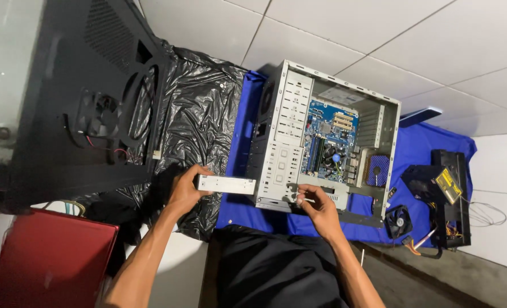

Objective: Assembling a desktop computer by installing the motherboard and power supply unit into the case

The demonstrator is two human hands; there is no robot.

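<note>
Grey PC case (pixel 287 142) lies open on blue cloth (pixel 424 154) over tiled floor. Your left hand (pixel 186 191) grips a white drive (pixel 226 184) just beside it; right hand (pixel 317 206) pinches sth small at its front edge, can't tell what.

Grey metal computer case (pixel 282 154) holds a blue circuit board (pixel 328 142) on a blue cloth (pixel 430 148); beside it lie crinkled black plastic (pixel 199 108) (glossy) and a red panel (pixel 48 256).

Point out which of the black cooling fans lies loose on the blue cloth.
The small square black fan right of the open computer case; the other fan sits mounted on the detached black side panel.
</note>
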